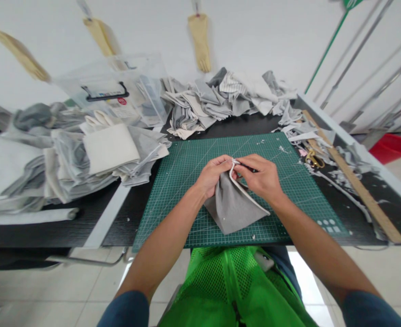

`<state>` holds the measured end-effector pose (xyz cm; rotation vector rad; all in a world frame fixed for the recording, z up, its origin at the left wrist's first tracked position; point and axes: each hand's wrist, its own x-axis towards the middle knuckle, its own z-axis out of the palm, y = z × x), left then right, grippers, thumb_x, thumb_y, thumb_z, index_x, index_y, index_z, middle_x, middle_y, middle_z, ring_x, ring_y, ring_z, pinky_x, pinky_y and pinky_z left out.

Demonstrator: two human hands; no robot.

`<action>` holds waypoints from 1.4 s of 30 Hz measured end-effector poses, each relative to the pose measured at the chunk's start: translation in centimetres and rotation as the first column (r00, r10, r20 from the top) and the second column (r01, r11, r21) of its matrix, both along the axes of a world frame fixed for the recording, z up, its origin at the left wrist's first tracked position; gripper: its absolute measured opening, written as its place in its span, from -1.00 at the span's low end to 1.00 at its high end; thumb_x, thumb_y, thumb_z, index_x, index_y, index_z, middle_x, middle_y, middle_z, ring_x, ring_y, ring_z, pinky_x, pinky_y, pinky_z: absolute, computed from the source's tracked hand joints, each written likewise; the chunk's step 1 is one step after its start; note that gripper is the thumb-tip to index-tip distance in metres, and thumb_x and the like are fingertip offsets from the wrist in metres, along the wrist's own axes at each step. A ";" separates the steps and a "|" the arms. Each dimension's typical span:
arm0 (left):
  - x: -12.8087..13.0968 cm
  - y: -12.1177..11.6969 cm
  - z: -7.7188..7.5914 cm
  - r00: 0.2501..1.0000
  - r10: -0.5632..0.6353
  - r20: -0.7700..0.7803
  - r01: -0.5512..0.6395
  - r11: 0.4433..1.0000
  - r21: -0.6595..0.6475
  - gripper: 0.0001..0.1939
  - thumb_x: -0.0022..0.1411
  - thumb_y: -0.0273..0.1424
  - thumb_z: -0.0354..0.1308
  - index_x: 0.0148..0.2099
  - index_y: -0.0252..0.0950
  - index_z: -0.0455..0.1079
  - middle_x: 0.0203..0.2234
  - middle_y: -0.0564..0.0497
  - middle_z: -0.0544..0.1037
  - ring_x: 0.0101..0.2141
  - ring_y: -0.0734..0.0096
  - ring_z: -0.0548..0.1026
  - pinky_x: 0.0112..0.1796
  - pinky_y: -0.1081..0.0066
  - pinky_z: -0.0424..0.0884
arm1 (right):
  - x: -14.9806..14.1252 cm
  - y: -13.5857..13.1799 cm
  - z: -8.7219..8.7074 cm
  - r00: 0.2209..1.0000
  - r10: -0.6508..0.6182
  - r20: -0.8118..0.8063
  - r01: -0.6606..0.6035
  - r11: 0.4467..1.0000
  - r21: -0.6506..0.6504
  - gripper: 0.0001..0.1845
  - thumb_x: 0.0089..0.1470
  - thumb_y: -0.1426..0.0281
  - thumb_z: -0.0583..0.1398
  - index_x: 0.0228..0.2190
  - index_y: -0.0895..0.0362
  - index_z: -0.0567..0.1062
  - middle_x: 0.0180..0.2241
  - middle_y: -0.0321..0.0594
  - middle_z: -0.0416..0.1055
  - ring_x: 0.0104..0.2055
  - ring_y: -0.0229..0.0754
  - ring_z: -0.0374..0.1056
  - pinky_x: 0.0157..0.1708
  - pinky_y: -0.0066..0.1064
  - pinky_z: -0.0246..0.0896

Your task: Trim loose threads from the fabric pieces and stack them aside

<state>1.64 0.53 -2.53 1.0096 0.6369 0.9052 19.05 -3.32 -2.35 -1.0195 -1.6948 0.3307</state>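
Observation:
My left hand (211,176) pinches the upper edge of a grey fabric piece (236,206) with a pale border, which looks like a small cloth pouch or cover. The cloth hangs down over the green cutting mat (173,200). Close against it, my right hand (259,175) is closed at the same edge. A slim dark tool (251,169) shows between its fingers, mostly covered; I cannot tell its exact kind. The fingertips of both hands nearly meet at a small white bit on the cloth's edge.
Folded grey and cream cloths (111,147) pile up at left, with more (200,106) behind the mat. A clear plastic box (108,95) stands at back left. Gold-handled scissors (314,159), a wooden ruler (353,181) and fabric scraps lie at right. Yellow gloves (199,43) hang on the wall.

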 end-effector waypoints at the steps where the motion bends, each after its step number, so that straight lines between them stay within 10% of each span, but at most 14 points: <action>1: 0.0 0.0 0.0 1.000 0.002 0.000 -0.002 1.000 0.001 -0.68 0.09 -0.19 0.44 -0.29 -0.27 0.45 -0.57 0.06 0.52 -0.53 0.48 0.48 -0.44 0.49 0.41 | 0.0 0.0 0.0 1.000 -0.003 -0.004 0.003 1.000 -0.001 -0.81 0.24 0.31 0.30 -0.14 -0.04 0.72 -0.19 -0.21 0.67 -0.16 -0.09 0.55 -0.07 -0.19 0.48; 16: 0.1 -0.1 0.0 1.000 0.018 0.026 -0.019 0.999 0.050 -0.78 0.20 -0.25 0.38 -0.31 -0.28 0.48 -0.58 0.07 0.52 -0.54 0.54 0.45 -0.44 0.53 0.37 | -0.1 -0.1 0.1 0.998 -0.028 -0.047 0.027 0.999 -0.031 -0.86 0.22 0.30 0.32 -0.22 -0.02 0.71 -0.25 -0.21 0.65 -0.20 -0.09 0.54 -0.11 -0.20 0.45; 27: 0.1 -0.1 0.0 1.000 0.021 0.003 -0.021 0.999 0.048 -0.65 0.18 -0.12 0.41 -0.34 -0.30 0.46 -0.54 0.03 0.53 -0.51 0.48 0.47 -0.44 0.49 0.37 | 0.4 0.3 0.6 0.956 -0.024 -0.292 -0.070 0.948 -0.309 -0.66 0.16 0.15 0.34 -0.13 0.12 0.58 -0.44 -0.35 0.41 -0.46 -0.29 0.23 -0.43 -0.39 0.20; 34: 0.7 -0.3 -0.4 0.958 0.243 -0.153 -0.195 0.941 0.276 -0.60 0.04 -0.08 0.50 -0.36 -0.33 0.58 -0.45 0.00 0.61 -0.42 0.45 0.48 -0.35 0.46 0.38 | -0.3 -0.3 1.2 0.959 -0.031 -0.283 -0.082 0.921 -0.380 -0.67 0.06 0.11 0.41 -0.31 0.13 0.65 -0.50 -0.30 0.47 -0.47 -0.25 0.29 -0.45 -0.38 0.20; 42: 0.8 -0.5 -0.3 0.970 0.201 -0.138 -0.174 0.967 0.183 -0.63 0.11 -0.10 0.44 -0.27 -0.33 0.62 -0.42 -0.06 0.66 -0.45 0.38 0.54 -0.38 0.40 0.44 | -0.4 0.6 0.2 0.874 -0.155 -0.461 -0.041 0.921 -0.387 -0.55 0.17 0.01 0.33 -0.51 0.10 0.49 -0.60 -0.37 0.28 -0.56 -0.31 0.13 -0.54 -0.40 0.07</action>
